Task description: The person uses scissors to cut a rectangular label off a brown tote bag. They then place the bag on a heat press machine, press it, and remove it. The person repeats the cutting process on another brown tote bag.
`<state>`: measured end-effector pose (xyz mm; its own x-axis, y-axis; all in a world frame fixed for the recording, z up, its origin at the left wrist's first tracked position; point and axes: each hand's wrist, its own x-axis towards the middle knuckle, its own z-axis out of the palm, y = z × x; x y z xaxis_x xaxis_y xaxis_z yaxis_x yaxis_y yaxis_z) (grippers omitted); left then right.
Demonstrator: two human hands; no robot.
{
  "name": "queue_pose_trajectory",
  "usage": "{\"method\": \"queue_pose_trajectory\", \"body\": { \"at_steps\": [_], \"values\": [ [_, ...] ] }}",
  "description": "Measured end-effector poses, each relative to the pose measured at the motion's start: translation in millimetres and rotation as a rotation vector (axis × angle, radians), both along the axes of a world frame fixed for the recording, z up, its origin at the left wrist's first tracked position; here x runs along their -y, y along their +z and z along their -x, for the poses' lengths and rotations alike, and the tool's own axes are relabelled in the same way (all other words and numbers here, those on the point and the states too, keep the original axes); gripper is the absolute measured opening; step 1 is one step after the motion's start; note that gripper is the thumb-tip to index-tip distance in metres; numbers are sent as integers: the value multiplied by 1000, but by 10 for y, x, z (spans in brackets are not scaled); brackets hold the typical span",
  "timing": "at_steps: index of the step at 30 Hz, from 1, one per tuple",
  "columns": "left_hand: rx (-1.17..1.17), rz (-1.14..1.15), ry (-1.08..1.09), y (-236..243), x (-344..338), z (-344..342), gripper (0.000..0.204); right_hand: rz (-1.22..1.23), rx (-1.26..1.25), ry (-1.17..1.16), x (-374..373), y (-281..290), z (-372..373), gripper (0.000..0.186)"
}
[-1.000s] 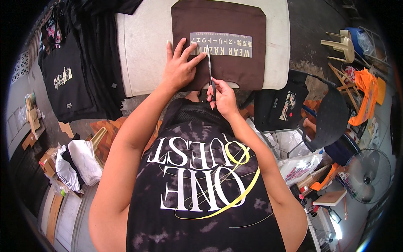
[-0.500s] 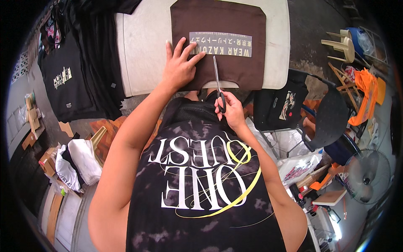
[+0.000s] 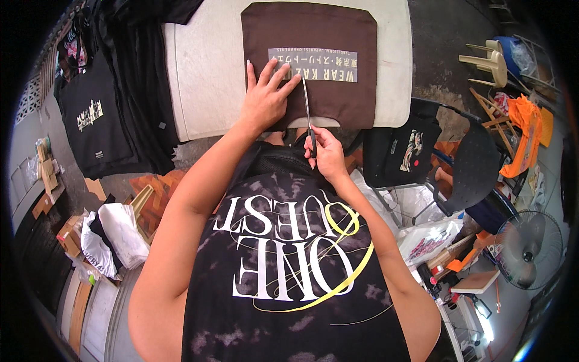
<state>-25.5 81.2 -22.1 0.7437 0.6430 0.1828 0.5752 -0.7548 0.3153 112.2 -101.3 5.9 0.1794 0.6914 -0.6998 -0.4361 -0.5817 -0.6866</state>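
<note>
A brown piece of fabric (image 3: 356, 105) with a curved dip in its near edge lies flat before me. On it rests a greyish, see-through printed film (image 3: 338, 63) with pale lettering. My left hand (image 3: 265, 99) is flat with fingers spread, its fingertips covering the film's left part. Held in my right hand (image 3: 329, 152) is a pair of scissors (image 3: 307, 105) with black handles. The blades look together and point away from me, their tip at the film's near edge beside my left fingers. Whether the tip touches the film I cannot tell.
A white table (image 3: 205, 78) carries the fabric. Black printed shirts (image 3: 114, 114) hang at the left. To the right are a black chair (image 3: 470, 169) with a black printed garment (image 3: 395, 157), a beige stool (image 3: 491, 65), orange cloth (image 3: 522, 130) and a fan (image 3: 528, 256).
The scissors have tilted, their tip shifting left to beside my left fingers. My right hand has moved slightly left. My left hand has shifted a little right over the film.
</note>
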Motion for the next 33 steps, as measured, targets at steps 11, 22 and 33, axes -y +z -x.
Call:
{"method": "queue_pose_trajectory", "body": {
  "at_steps": [11,22,33],
  "values": [
    [-1,1,0,1,-3,-5,63,-33,28,16,-208,-38,-78,35],
    [8,-1,8,-10,10,-1,63,-17,41,36,-346,-58,-110,32],
    [-23,-15,17,28,14,-22,63,-67,-48,14,166,88,-210,32]
  ]
}}
